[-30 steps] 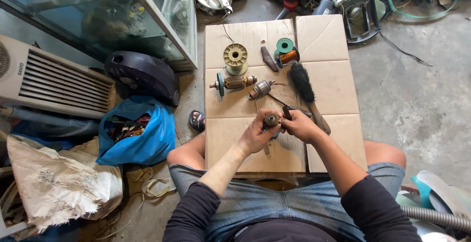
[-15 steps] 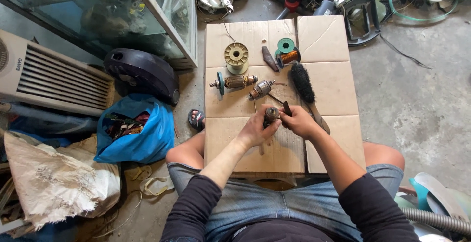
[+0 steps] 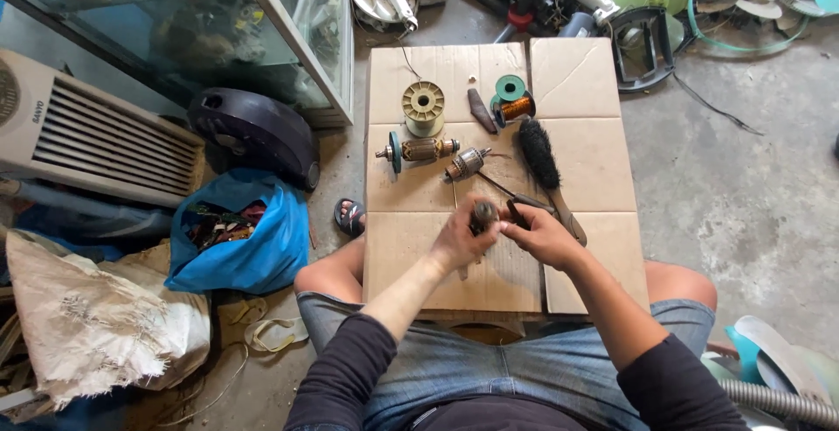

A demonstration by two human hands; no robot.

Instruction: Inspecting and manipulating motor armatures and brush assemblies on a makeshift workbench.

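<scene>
Mid-frame, left hand (image 3: 456, 240) pinched a small rotor (image 3: 483, 214); right hand (image 3: 544, 235) pinched a thin tool (image 3: 517, 214) against it. A slip could likely jab the fingers or knock the rotor onto the cardboard (image 3: 577, 90).

1. A flattened brown cardboard sheet (image 3: 585, 90) lies on the concrete floor.
2. On the cardboard's far part stands a pale yellow wire spool (image 3: 423, 105).
3. Right of that, a green spool of copper wire (image 3: 512, 103).
4. A black bristle brush with wooden handle (image 3: 542, 156) lies on the cardboard's right half.
5. Left of the cardboard sits a crumpled blue plastic bag (image 3: 240, 252), and beyond it a glass cabinet (image 3: 218, 20).
</scene>
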